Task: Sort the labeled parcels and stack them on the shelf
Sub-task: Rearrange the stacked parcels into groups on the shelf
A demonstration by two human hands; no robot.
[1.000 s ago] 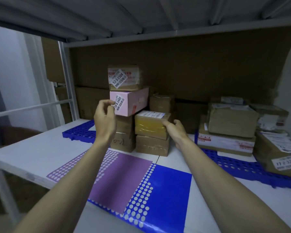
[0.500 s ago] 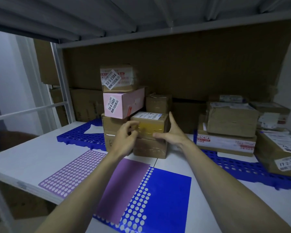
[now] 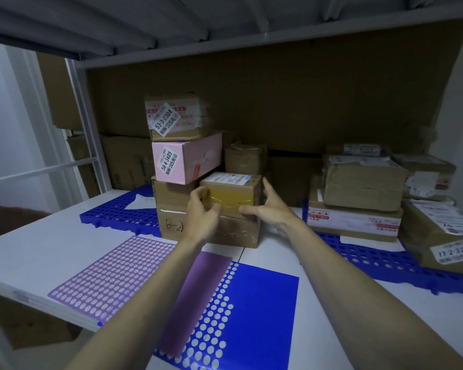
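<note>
Left hand: your left hand is at the near left corner of the yellow-taped parcel, fingers curled round that corner, thumb on the front face
Right hand: your right hand is at 3 o'clock of the same parcel, its grip spread, thumb lying along the lower front edge and fingers raised beside the right face
Yellow-taped parcel: on the white shelf, resting on a plain brown box, with a white shipping label on top
Left stack: at 9 o'clock of that parcel, touching it; a brown box marked 6-2 at the bottom, then a brown box, a pink box labelled 58-4-3405 and a top box labelled 53-3-2304
Behind: a small taped brown box at 12 o'clock
Right group: well apart at 3 o'clock, stacked parcels on a blue perforated mat; the nearest box reads 17-2-3204
Front: a purple and blue dotted sheet lies at 6 o'clock under your forearms
</note>
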